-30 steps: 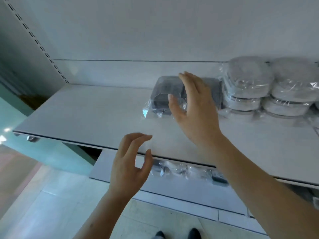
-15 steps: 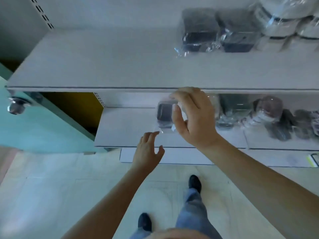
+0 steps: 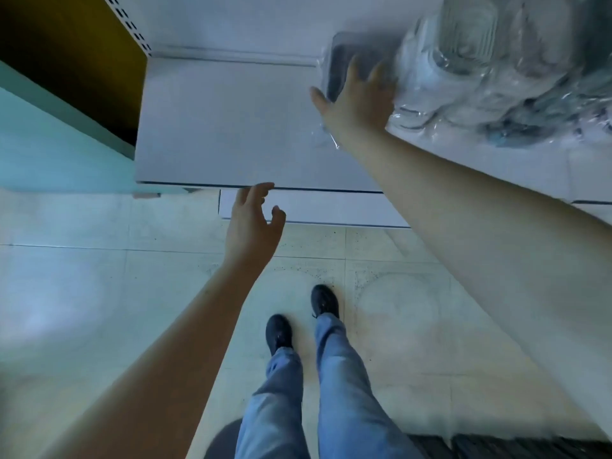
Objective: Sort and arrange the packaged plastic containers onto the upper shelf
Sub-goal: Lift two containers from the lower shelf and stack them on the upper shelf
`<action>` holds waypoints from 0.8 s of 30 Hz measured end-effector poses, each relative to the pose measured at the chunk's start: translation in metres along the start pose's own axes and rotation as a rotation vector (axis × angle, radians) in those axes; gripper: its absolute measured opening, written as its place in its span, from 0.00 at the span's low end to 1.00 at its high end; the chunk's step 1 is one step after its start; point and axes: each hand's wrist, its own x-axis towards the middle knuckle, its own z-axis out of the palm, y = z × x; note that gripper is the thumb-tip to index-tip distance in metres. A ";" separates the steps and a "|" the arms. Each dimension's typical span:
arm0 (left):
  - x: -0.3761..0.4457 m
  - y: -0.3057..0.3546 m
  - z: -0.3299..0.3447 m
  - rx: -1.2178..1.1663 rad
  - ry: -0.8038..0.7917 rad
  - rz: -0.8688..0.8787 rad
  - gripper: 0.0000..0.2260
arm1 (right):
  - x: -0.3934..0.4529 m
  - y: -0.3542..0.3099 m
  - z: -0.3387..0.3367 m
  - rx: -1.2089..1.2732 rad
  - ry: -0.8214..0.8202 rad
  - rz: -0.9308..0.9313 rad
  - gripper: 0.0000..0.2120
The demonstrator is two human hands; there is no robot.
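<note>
We reach our right hand (image 3: 359, 101) onto the white shelf (image 3: 225, 127), fingers spread over a dark bagged container (image 3: 344, 66) beside a heap of clear wrapped containers (image 3: 480, 71); whether it grips, we cannot tell. Our left hand (image 3: 253, 223) hovers unclenched and empty above the floor (image 3: 99, 293).

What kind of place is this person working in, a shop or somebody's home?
Most likely a shop or stockroom. The white shelf hangs on a slotted upright like retail racking, plastic-wrapped containers are piled on it, and the floor is pale tile. The right hand rests on a dark wrapped container.
</note>
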 end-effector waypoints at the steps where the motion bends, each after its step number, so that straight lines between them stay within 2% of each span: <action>1: 0.002 -0.006 0.002 -0.014 0.014 -0.010 0.17 | 0.006 -0.001 0.008 0.020 0.012 0.048 0.45; 5: 0.013 -0.013 0.007 -0.041 0.026 -0.028 0.16 | 0.009 0.004 0.017 0.110 0.087 0.065 0.43; 9: 0.035 0.001 0.013 -0.035 0.028 -0.069 0.17 | -0.025 0.024 0.014 0.251 0.209 -0.099 0.41; 12: 0.058 0.022 0.025 -0.011 0.022 -0.056 0.18 | -0.071 0.057 0.016 0.274 0.313 -0.213 0.38; 17: 0.100 0.057 0.057 0.039 0.089 0.052 0.20 | -0.117 0.124 0.035 0.243 0.326 -0.183 0.37; 21: 0.134 0.078 0.092 0.160 0.106 0.185 0.25 | -0.115 0.161 0.040 0.193 0.289 -0.144 0.38; 24: 0.150 0.097 0.123 0.324 0.054 0.132 0.37 | -0.107 0.182 0.044 0.184 0.280 -0.093 0.39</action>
